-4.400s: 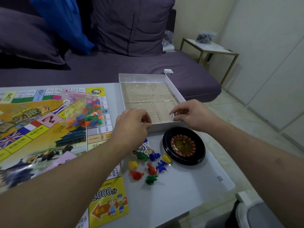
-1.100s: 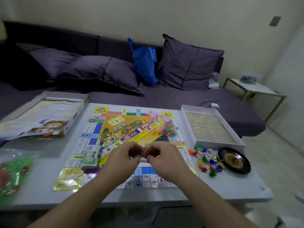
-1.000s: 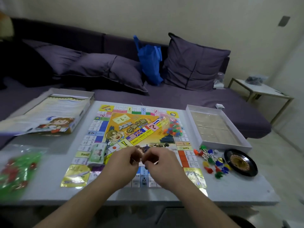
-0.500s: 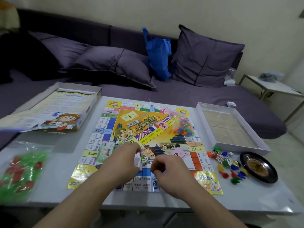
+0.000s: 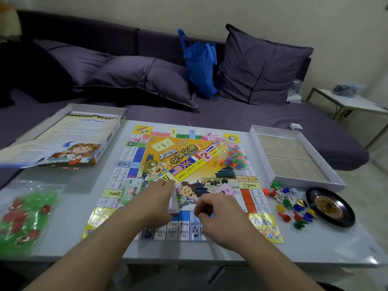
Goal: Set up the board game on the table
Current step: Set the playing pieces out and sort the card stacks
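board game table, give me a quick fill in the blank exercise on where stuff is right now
1. The black roulette wheel sits on the table near its ____ edge, beside the loose coloured pawns.
2. The clear bag of small multicoloured pieces lies on the ____.
3. The bag at the table's left edge holds red and ____ pieces.
4. The blue bag stands on the ____.

Missing words: right; game board; green; sofa

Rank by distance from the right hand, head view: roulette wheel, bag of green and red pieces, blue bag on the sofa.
From the right hand:
1. Roulette wheel, on the table to its right.
2. Bag of green and red pieces, at the table's left edge.
3. Blue bag, back on the sofa.
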The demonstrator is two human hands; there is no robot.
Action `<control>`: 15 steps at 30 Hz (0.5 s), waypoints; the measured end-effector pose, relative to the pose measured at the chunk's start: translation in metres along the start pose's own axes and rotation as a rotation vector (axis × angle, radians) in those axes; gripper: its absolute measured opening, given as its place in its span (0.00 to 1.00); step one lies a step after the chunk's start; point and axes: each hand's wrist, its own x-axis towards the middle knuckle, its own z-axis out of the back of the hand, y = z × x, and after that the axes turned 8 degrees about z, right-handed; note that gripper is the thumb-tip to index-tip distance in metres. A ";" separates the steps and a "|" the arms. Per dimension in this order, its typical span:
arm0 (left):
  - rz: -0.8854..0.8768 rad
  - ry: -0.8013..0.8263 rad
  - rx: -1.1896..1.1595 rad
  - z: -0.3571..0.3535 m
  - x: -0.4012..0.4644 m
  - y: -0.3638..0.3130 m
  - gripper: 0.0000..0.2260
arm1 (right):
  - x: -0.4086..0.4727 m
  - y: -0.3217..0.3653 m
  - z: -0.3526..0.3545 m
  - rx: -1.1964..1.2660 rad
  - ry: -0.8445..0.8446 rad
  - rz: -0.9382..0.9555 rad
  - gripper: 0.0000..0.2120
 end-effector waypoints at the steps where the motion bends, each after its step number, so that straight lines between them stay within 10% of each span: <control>1: 0.003 0.010 -0.004 0.002 0.000 0.000 0.45 | 0.000 -0.001 0.000 0.003 -0.002 -0.002 0.11; 9: -0.002 0.030 -0.145 0.013 -0.003 0.007 0.53 | 0.003 0.003 -0.002 -0.009 -0.003 -0.011 0.10; 15: 0.258 -0.291 -0.386 0.029 -0.002 0.048 0.23 | 0.021 0.021 -0.012 -0.076 0.028 0.059 0.19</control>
